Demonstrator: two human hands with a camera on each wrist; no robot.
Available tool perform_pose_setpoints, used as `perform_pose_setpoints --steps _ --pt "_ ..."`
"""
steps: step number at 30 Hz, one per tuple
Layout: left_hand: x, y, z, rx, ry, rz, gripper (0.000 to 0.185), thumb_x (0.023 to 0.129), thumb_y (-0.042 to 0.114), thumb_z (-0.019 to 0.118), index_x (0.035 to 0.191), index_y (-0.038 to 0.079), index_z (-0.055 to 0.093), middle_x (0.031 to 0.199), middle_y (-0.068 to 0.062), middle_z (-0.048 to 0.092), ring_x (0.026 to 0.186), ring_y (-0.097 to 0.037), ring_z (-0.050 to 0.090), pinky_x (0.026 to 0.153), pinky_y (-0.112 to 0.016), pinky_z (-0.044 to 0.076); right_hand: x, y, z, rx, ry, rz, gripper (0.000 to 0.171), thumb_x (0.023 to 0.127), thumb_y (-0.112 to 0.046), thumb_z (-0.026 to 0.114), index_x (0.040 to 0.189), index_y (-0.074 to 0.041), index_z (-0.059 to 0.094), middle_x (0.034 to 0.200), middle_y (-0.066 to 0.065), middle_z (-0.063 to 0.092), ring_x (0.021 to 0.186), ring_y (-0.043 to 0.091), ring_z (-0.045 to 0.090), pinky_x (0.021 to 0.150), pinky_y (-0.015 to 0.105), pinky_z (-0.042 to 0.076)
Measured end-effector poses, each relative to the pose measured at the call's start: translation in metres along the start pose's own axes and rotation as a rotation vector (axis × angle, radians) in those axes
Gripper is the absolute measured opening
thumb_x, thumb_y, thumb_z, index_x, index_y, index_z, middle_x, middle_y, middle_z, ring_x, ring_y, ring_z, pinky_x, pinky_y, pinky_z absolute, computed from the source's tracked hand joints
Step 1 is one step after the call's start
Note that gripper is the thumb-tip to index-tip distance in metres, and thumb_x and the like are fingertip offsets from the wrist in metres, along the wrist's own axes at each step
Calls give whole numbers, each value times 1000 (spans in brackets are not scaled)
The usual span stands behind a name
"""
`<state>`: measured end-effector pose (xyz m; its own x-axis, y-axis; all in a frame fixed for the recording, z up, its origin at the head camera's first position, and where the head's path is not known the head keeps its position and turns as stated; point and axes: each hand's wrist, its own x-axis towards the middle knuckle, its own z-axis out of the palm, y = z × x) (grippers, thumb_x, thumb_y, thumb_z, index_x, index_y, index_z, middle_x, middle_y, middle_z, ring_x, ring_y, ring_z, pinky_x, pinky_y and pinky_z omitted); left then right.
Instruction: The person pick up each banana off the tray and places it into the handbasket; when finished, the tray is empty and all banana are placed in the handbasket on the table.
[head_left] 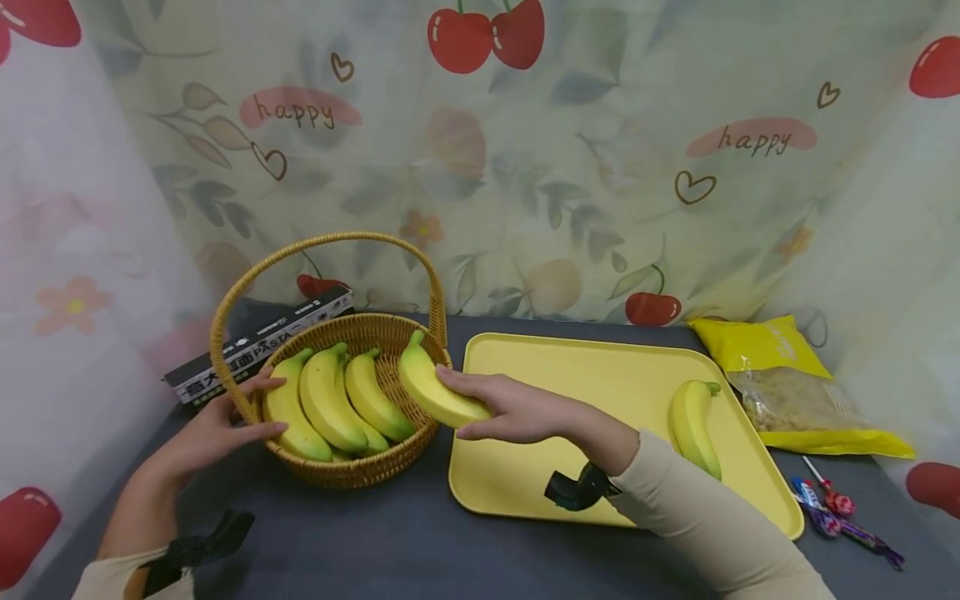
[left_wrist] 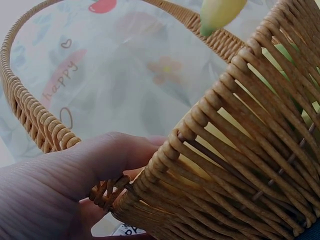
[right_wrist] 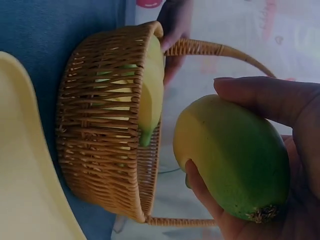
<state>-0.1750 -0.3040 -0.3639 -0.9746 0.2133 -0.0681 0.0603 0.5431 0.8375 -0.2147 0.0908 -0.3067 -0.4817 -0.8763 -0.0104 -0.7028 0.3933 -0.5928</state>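
Left hand (left_wrist: 65, 185) at 7 o'clock grips the wicker basket (left_wrist: 240, 150) at its rim, thumb along the outer weave. Basket wall fills 4 o'clock; yellow shows through its slats. Handle (left_wrist: 30, 110) arches from 9 to 12 o'clock. A banana tip (left_wrist: 217, 15) sits at 1 o'clock.

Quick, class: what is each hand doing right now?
Left hand: grips the basket at its rim.
Right hand: holds a banana above the basket's edge.
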Motion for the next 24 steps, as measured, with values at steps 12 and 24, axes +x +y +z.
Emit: perform_pose_setpoints --steps 12,24 --pt "0 0 -1 -1 -3 -3 69 88 30 64 144 6 32 157 -16 -1 139 -47 1 100 -66 21 78 5 4 109 -74 142 70 93 -26 57 149 -10 18 82 4 51 60 12 39 63 22 35" --pt "0 -1 -2 42 0 8 67 89 30 62 145 8 31 156 -20 4 138 -47 12 98 -58 30 142 0 25 115 -39 289 68 91 -26 59 147 -6 25 151 9 31 90 13 48 78 20 34"
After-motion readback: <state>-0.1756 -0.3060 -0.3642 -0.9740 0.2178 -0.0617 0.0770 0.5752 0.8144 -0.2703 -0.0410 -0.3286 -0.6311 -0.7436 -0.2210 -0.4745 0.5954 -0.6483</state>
